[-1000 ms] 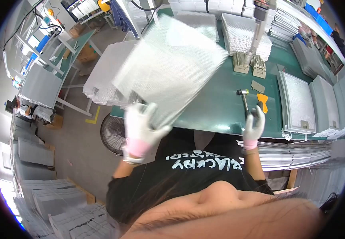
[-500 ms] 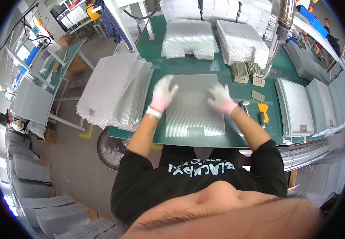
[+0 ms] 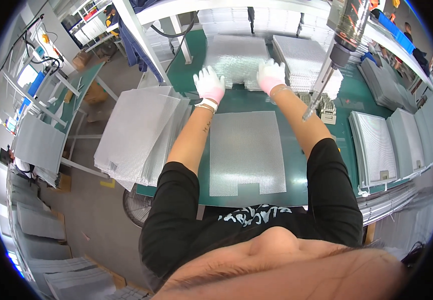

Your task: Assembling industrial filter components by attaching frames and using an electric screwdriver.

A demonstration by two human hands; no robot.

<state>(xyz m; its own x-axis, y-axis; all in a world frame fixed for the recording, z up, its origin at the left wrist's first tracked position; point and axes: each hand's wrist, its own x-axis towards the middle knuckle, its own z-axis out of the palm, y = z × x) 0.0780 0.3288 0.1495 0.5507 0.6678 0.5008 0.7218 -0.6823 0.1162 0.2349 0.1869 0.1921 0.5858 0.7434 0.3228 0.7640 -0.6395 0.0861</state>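
Observation:
Both my hands wear white gloves with pink cuffs and reach to the far part of the green table. My left hand (image 3: 209, 84), fingers spread, is at the left edge of a stack of silvery mesh sheets (image 3: 239, 52). At that stack's right edge is my right hand (image 3: 271, 77), its fingers apart and nothing visibly held. I cannot tell whether either hand touches the stack. Between my forearms a single grey mesh sheet (image 3: 246, 150) lies flat, a rectangular notch in its near edge.
A second mesh stack (image 3: 304, 57) stands at back right, beige plastic parts (image 3: 328, 111) before it. A hanging electric screwdriver (image 3: 340, 50) dangles above my right forearm. Fanned sheets (image 3: 131, 127) cover the table's left side. White-framed panels (image 3: 374, 145) stand at right.
Both hands have moved forward from above the single sheet to the far stack. My right forearm now hides most of the tools at right. The view has shifted, so the table appears lower.

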